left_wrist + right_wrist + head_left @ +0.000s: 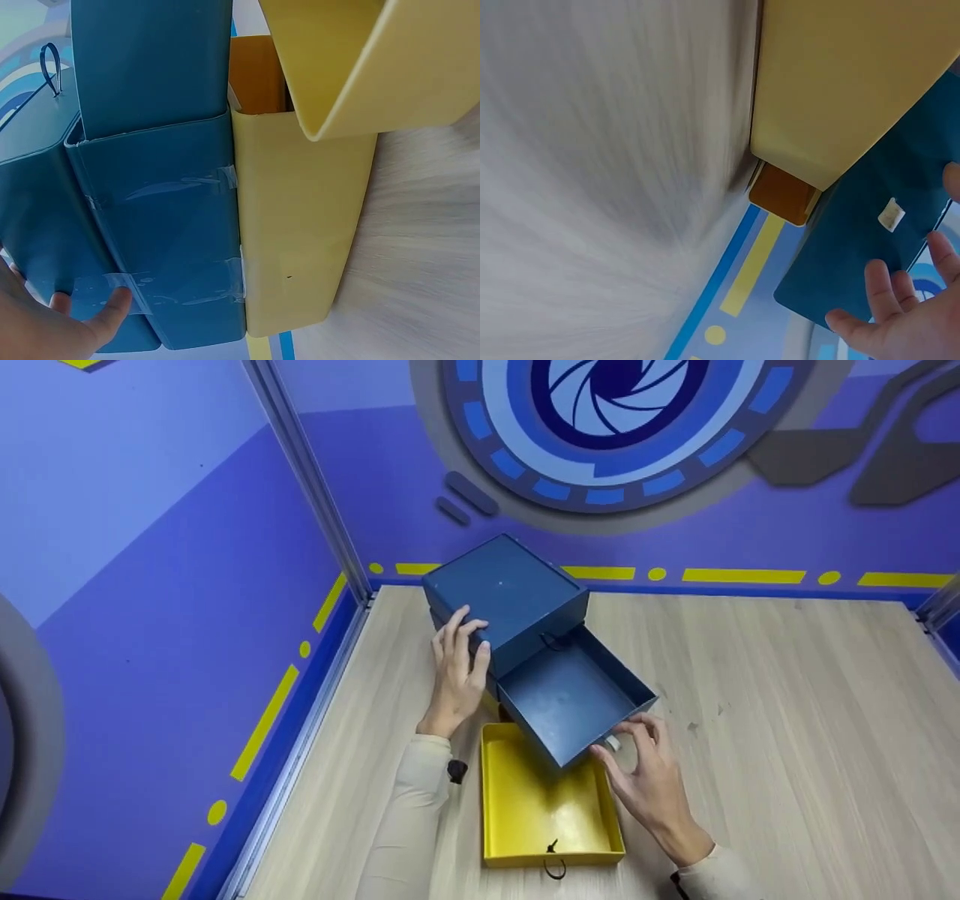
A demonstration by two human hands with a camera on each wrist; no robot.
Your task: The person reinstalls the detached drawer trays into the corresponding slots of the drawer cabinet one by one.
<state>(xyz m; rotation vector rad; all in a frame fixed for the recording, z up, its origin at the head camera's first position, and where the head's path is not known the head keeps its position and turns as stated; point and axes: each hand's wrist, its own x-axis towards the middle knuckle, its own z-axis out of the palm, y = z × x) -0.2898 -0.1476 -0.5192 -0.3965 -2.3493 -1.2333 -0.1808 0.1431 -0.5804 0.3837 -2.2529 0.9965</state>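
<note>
A dark blue box (506,592) sits on top of a stack, with a blue drawer (566,701) slid out toward the front right below it. My left hand (459,671) rests on the top box's left edge; in the left wrist view its thumb touches the taped side. At the drawer's front wall, the fingertips and thumb of my right hand (649,780) touch either side of a small white tab (891,215). Under the drawer extends a yellow drawer (551,802) with a black loop (555,871) at its front. Its yellow casing (304,217) shows at the stack's bottom.
The stack stands on a wood-grain table (787,735). Behind it rises a blue and purple printed wall (390,480), and another panel (165,547) stands at the left, joined by a metal post (307,472). A black loop (50,69) hangs on the top box's front.
</note>
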